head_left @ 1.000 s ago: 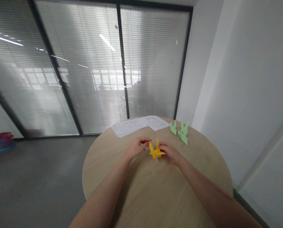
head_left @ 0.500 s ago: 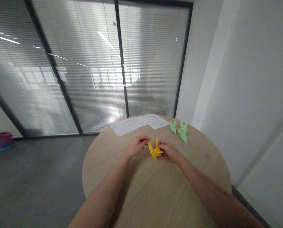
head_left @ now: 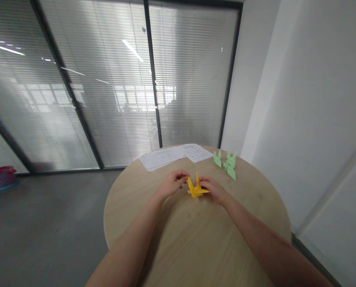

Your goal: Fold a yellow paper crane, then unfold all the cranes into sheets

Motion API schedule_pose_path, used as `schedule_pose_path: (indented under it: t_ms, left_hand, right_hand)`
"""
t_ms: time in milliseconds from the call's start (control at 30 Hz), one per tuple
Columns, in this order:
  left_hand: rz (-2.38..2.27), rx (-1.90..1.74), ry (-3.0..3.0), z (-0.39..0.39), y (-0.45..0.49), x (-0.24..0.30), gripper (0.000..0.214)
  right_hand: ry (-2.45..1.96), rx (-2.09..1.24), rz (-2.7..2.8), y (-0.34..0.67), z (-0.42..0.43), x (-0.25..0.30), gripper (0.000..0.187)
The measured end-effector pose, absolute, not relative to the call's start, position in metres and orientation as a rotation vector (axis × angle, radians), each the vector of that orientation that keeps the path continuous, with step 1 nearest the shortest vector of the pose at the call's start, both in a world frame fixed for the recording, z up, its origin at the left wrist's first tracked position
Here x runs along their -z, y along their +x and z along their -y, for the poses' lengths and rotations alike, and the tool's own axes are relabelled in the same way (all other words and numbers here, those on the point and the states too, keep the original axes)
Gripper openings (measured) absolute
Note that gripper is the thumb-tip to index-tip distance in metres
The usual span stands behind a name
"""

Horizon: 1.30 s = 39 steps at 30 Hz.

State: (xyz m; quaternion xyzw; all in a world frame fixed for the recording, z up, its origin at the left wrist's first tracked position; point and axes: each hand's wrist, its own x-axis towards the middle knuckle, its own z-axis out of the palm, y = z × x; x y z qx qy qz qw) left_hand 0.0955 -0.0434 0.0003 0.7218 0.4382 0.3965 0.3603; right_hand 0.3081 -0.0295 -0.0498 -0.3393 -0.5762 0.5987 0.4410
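Note:
A yellow origami crane (head_left: pixel 196 191) is between my two hands, just above or on the round wooden table (head_left: pixel 189 239); which of the two I cannot tell. My left hand (head_left: pixel 174 182) has its thumb and fingers closed at the tip of the crane's upright left point. On the other side, my right hand (head_left: pixel 212 188) pinches the crane near its right upright point, with some fingertips hidden behind the folded paper. One flap of the crane sticks out to the right, in front of my right fingers.
Several green folded-paper cranes (head_left: pixel 230 164) stand at the table's back right. Printed white sheets (head_left: pixel 166 156) lie along the far edge. A pink and blue basket (head_left: pixel 0 178) is on the floor at left. Glass panels with blinds (head_left: pixel 192 79) rise behind, a white wall (head_left: pixel 324 99) at right.
The yellow crane's front flap has swung out further right and lower, and a small piece now shows at its left. My hands have barely moved.

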Motion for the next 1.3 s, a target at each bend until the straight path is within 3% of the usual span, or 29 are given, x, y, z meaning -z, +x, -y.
schedule_pose_path:
  t_ms: [1300]
  left_hand:
    - [-1.172, -1.046, 1.843, 0.0372, 0.0983, 0.0071, 0.031]
  right_hand:
    - [-0.85, -1.256, 1.557, 0.3055, 0.0284, 0.0513, 0.012]
